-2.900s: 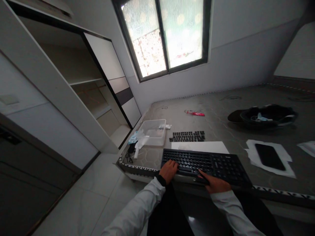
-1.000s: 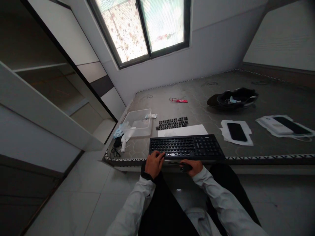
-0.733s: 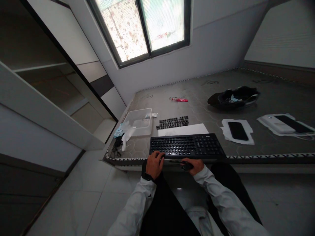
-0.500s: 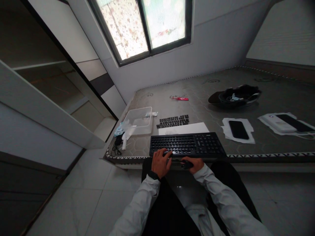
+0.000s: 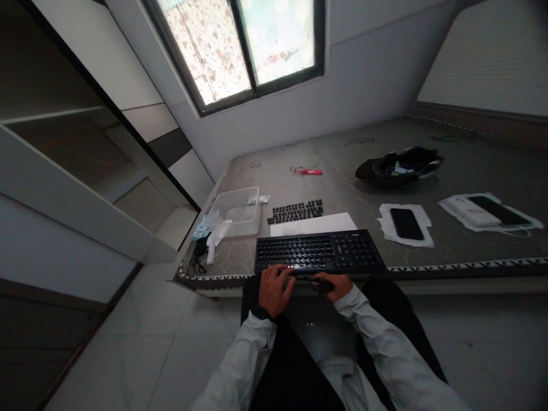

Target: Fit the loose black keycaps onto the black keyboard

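Note:
A black keyboard point(image 5: 355, 251) lies along the front edge of the bed-like surface, with many of its keycaps off at the left and middle. At its lower left edge my left hand point(image 5: 274, 290) rests with fingers stretched onto the front rows, thumb apart from them. My right hand point(image 5: 340, 286) is closed round a thin tool with a black handle point(image 5: 324, 285), just below the front edge. The tool's thin end points left toward my left hand; its exact kind is too dark to make out. Behind the keyboard, loose black keycaps point(image 5: 295, 212) lie in rows.
A white sheet point(image 5: 338, 221) lies partly under the keyboard. To the left stand a clear plastic box point(image 5: 235, 228) and a dark cable point(image 5: 197, 261). On the right are a phone point(image 5: 406, 223) on white paper, a white device point(image 5: 479, 213) and a black cap point(image 5: 402, 165). A red packet point(image 5: 310, 172) lies farther back.
The whole view has shifted slightly, so things sit a little farther left. My left hand has moved slightly toward the keyboard's front edge; my right hand keeps its grip on the tool.

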The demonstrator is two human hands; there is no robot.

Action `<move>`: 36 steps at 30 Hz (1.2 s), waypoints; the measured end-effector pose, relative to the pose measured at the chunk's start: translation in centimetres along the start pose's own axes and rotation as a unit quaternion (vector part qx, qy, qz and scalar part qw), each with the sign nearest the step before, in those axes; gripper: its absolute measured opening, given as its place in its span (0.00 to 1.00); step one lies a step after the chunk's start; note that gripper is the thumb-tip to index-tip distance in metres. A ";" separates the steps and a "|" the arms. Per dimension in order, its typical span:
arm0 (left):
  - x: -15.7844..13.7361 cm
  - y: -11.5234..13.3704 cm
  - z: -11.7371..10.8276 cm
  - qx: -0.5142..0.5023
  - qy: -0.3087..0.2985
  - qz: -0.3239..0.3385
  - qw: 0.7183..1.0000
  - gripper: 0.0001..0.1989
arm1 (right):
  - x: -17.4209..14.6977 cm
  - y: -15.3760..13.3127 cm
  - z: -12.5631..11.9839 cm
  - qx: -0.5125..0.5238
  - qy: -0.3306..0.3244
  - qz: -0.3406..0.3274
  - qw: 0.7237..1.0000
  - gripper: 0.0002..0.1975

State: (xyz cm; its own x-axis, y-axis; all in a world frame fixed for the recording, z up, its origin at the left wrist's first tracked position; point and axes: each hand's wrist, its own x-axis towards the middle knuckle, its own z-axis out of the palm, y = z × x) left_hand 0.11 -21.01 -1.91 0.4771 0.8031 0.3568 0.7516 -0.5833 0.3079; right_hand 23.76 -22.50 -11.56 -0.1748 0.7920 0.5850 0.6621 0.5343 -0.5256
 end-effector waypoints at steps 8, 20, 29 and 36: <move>-1.4 0.0 -0.3 -0.094 0.066 -0.038 0.993 0.11 | 0.3 0.3 -1.3 -0.009 0.011 -0.118 0.993 0.15; -0.1 0.3 -1.5 -0.143 0.043 -0.058 0.987 0.10 | 0.6 -0.9 -2.4 -0.030 0.029 -0.123 0.991 0.17; 0.9 0.4 -1.6 -0.225 -0.039 -0.126 0.965 0.08 | 2.1 -2.9 -3.1 -0.031 0.086 -0.082 0.992 0.15; 1.6 -0.1 -2.1 -0.248 -0.098 -0.201 0.943 0.08 | 3.2 -3.8 -3.6 -0.026 0.061 -0.128 0.989 0.14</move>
State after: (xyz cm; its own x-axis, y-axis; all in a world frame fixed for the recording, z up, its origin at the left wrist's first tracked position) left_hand -0.12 -19.89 0.45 0.3100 0.9502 -0.0318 0.6080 -0.1724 0.7750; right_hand 23.26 -23.09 -5.48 -0.2541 0.5886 0.7675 0.6440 0.6949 -0.3198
